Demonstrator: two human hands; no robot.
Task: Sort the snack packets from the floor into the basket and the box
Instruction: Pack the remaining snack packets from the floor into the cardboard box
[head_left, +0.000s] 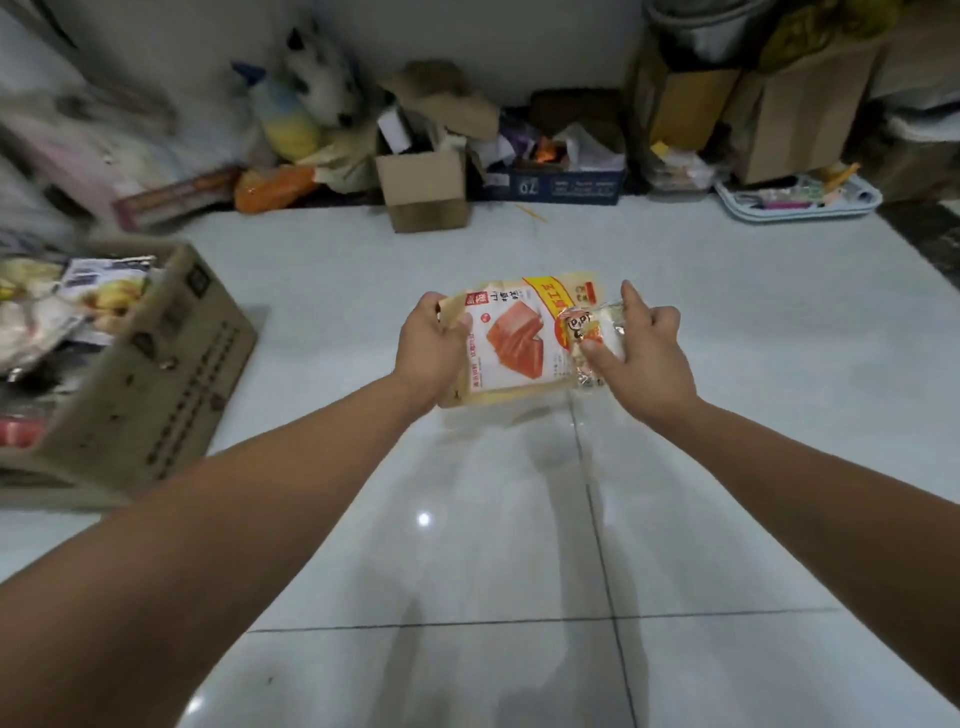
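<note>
White glossy tiles make up the floor (727, 519), which fills most of the view. The cardboard box (171, 374) stands on it at the left edge, open-topped and stuffed with crumpled snack packets (78, 301). Far to the right of the box, by the back wall, lies a pale blue tray (800, 205). A smaller brown carton (423, 195) sits along the same wall, nearer the box. Right of the box and well apart from it, the large packet (511, 345), beige with a picture of red slices, is held out over the tiles. The left hand (431, 348) grips its edge on the box's side, fingers curled round it. The right hand (649, 353), on the side away from the box, pinches the small packet (597, 332), clear with orange print, between thumb and fingers. The small packet overlaps the large packet's far edge. Whether the right hand also holds the large packet cannot be told.
</note>
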